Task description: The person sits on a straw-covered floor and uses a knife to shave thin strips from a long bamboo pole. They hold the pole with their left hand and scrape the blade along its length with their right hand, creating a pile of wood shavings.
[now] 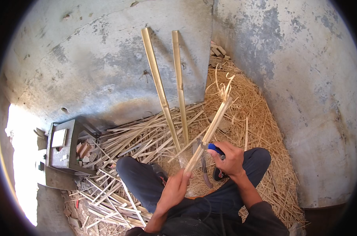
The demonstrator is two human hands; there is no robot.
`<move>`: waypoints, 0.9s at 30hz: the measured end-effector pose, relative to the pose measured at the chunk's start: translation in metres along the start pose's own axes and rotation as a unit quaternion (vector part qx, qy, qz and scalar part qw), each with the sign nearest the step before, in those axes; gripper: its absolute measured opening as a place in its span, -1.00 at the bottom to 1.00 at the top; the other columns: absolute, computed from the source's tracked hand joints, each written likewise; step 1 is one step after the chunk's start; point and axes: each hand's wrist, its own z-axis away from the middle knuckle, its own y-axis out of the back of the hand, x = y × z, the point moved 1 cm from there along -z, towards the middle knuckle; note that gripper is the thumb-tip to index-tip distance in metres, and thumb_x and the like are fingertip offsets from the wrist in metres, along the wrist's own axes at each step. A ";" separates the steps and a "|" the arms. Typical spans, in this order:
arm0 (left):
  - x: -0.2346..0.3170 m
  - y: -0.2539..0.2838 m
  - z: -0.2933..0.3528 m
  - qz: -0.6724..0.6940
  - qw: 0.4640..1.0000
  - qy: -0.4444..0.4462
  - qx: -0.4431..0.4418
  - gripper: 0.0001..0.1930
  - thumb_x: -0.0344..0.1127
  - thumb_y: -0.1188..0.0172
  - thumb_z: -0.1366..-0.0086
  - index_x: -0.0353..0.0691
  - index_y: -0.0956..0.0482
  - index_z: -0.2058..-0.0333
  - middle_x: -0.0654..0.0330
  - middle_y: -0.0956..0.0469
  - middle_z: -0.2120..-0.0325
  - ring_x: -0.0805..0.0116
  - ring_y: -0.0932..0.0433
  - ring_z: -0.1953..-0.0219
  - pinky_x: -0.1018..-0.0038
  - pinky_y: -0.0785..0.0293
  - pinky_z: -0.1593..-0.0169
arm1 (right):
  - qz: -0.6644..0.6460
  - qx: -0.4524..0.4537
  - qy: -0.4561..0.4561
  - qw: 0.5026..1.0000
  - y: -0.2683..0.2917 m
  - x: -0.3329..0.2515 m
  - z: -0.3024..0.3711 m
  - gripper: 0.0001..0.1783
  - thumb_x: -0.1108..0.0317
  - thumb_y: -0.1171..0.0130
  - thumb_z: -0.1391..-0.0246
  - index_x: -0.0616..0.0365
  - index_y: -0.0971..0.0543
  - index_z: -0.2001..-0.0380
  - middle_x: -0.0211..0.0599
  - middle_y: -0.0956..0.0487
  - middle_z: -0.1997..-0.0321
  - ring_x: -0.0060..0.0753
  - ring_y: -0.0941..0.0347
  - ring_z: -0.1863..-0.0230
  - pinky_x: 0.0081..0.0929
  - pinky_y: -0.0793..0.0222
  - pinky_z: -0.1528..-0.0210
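Observation:
My left hand (175, 190) is closed around the near end of a pale split bamboo strip (216, 122), which slants up and away to the right. Thin curled shavings (225, 88) still cling to its far end. In my right hand (230, 158) is a blue-handled knife (215, 148), pressed against the strip's middle; its blade is mostly hidden. Beneath the strip, between my knees, lies a dark curved blade tool (204, 169).
Two long split bamboo pieces (158, 80) lean on the grey wall (107, 59). Many cut strips (135, 137) cover the ground at left, beside a worn wooden stool (68, 145). Shavings (261, 129) heap against the right wall (320, 98). My bent knees flank the work.

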 end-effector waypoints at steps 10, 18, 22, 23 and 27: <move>-0.013 0.002 0.011 -0.020 0.999 0.028 -0.001 -0.64 -0.15 0.02 -0.74 -0.37 -0.60 0.05 -0.10 -0.59 0.52 -0.16 -0.67 0.41 0.09 -0.53 0.23 | -0.001 0.009 -0.008 1.000 -0.003 0.022 -0.011 -0.64 0.04 -0.51 -0.26 0.15 -0.81 0.16 -0.24 -0.80 0.29 -0.24 -0.75 0.42 -0.36 -0.59 0.40; -0.030 -0.001 0.026 -0.024 0.999 0.043 -0.011 -0.66 -0.16 -0.01 -0.72 -0.34 -0.61 0.07 -0.06 -0.52 0.59 -0.15 -0.63 0.46 0.07 -0.48 0.27 | 0.027 0.028 -0.038 0.999 -0.001 0.060 -0.030 -0.59 0.03 -0.47 -0.30 0.19 -0.81 0.11 -0.10 -0.82 0.23 -0.12 -0.77 0.33 -0.31 -0.64 0.27; -0.030 -0.002 0.028 -0.023 0.999 0.036 -0.008 -0.67 -0.16 -0.01 -0.72 -0.33 -0.61 0.08 -0.05 -0.50 0.60 -0.14 -0.63 0.48 0.07 -0.48 0.29 | -0.001 0.030 -0.089 0.996 0.007 0.070 -0.039 -0.58 0.01 -0.44 -0.33 0.20 -0.81 0.11 -0.10 -0.82 0.22 -0.11 -0.78 0.29 -0.32 -0.66 0.22; -0.032 -0.002 0.029 -0.022 0.999 0.037 -0.009 -0.67 -0.17 -0.02 -0.72 -0.33 -0.61 0.08 -0.05 -0.50 0.60 -0.14 -0.63 0.48 0.07 -0.48 0.29 | 0.007 0.019 -0.088 0.996 0.008 0.069 -0.041 -0.59 0.01 -0.44 -0.33 0.20 -0.81 0.11 -0.11 -0.82 0.22 -0.11 -0.78 0.30 -0.31 -0.65 0.22; -0.036 -0.002 0.030 -0.031 0.999 0.031 0.001 -0.68 -0.17 -0.01 -0.72 -0.32 -0.61 0.08 -0.04 -0.50 0.60 -0.13 -0.61 0.49 0.09 -0.48 0.30 | 0.034 0.007 -0.089 0.995 0.003 0.066 -0.041 -0.59 0.02 -0.43 -0.34 0.20 -0.82 0.13 -0.10 -0.82 0.22 -0.13 -0.78 0.30 -0.29 -0.65 0.23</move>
